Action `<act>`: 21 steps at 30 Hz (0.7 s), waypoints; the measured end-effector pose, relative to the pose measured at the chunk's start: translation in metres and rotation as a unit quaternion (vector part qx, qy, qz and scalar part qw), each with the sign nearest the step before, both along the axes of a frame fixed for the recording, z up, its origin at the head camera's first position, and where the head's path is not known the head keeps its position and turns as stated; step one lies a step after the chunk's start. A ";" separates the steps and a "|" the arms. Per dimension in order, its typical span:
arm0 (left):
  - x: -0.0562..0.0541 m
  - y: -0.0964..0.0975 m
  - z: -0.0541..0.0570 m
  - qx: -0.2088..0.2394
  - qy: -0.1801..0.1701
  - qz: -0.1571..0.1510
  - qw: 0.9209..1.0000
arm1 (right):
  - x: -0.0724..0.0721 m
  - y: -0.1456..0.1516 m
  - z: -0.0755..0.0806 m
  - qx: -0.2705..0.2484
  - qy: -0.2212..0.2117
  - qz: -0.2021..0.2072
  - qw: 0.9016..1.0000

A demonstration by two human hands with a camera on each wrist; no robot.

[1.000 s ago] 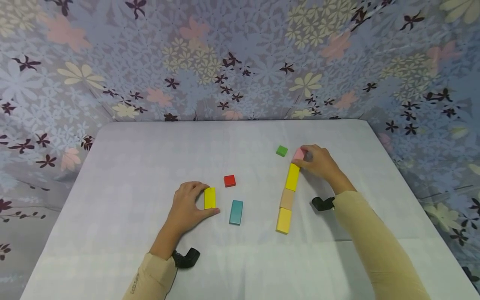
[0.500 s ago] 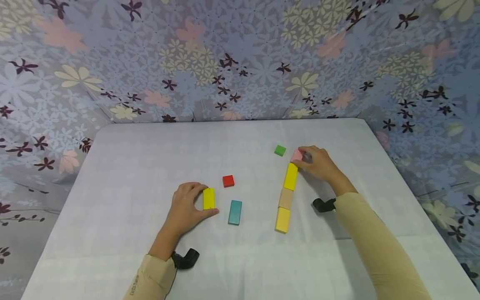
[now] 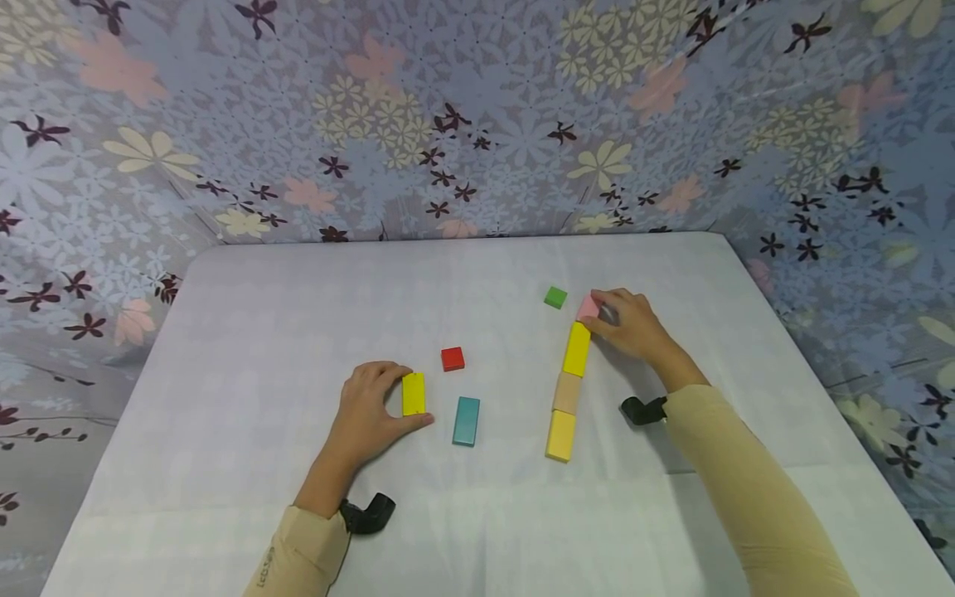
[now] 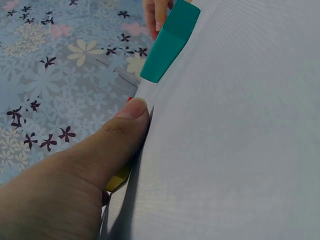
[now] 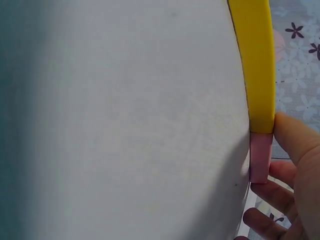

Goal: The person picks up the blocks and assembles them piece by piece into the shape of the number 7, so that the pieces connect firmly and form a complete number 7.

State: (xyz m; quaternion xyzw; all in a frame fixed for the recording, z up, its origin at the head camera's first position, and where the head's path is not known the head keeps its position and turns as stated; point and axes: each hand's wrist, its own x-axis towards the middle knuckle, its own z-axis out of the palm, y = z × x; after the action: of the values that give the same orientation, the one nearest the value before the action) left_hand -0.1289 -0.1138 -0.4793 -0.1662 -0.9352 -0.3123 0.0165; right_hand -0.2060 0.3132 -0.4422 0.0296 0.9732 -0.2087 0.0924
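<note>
One small yellow block (image 3: pixel 414 394) on the white desk (image 3: pixel 224 332), pinched by the left hand (image 3: pixel 364 419), thumb at its near end, fingers at its far end. Row alongside, near to far: pale yellow block (image 3: pixel 561 435), tan block (image 3: pixel 567 392), bright yellow block (image 3: pixel 577 348), pink block (image 3: pixel 588 307), end to end. Right hand (image 3: pixel 630 326) at the far end, thumb and fingers closed about the pink block, which touches bright yellow. My read: light, square pressure along the row suits; a hard push could kink it.

Around: teal block (image 3: pixel 466 421) between left hand and row, likely in the way of a straight slide. Red block (image 3: pixel 452 359) farther. Green block (image 3: pixel 555 298) near pink, leaving little finger room. Flowered backdrop (image 3: pixel 448 83) behind.
</note>
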 end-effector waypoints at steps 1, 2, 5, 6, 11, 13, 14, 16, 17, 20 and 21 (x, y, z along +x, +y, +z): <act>0.000 0.000 0.000 -0.001 0.000 0.000 1.000 | 0.000 0.000 0.000 0.000 0.000 0.000 1.000; 0.000 0.000 0.001 -0.001 -0.001 0.001 1.000 | 0.000 0.000 0.000 0.000 -0.001 0.000 1.000; 0.001 0.000 0.002 0.000 -0.001 0.002 1.000 | -0.001 -0.002 -0.001 0.000 -0.002 -0.001 1.000; 0.001 0.000 0.002 0.001 -0.001 0.002 1.000 | -0.001 -0.002 -0.001 0.000 -0.002 -0.001 1.000; 0.001 0.000 0.001 0.000 -0.002 0.002 1.000 | -0.002 -0.003 -0.001 0.007 -0.007 -0.004 1.000; 0.000 0.000 0.001 0.000 0.000 0.002 1.000 | -0.002 -0.003 -0.001 0.007 -0.008 -0.004 1.000; 0.000 0.000 0.001 0.000 0.001 0.002 1.000 | -0.002 -0.003 -0.001 0.006 -0.008 -0.004 1.000; 0.000 0.000 0.000 0.000 0.003 0.001 1.000 | -0.001 -0.003 -0.001 0.004 -0.008 -0.003 1.000; 0.000 0.000 0.001 0.000 0.003 0.001 1.000 | 0.000 -0.003 0.000 0.002 -0.007 -0.002 1.000; 0.000 0.000 0.000 0.000 0.005 0.000 1.000 | 0.001 -0.004 0.000 -0.001 -0.004 0.000 1.000; 0.000 0.000 0.000 -0.001 0.006 0.000 1.000 | 0.002 -0.004 0.000 -0.001 -0.004 0.001 1.000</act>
State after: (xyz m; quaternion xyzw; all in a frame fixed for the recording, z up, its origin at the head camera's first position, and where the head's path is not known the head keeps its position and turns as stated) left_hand -0.1293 -0.1137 -0.4792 -0.1680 -0.9353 -0.3107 0.0219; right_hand -0.2040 0.3094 -0.4422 0.0290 0.9726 -0.2098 0.0962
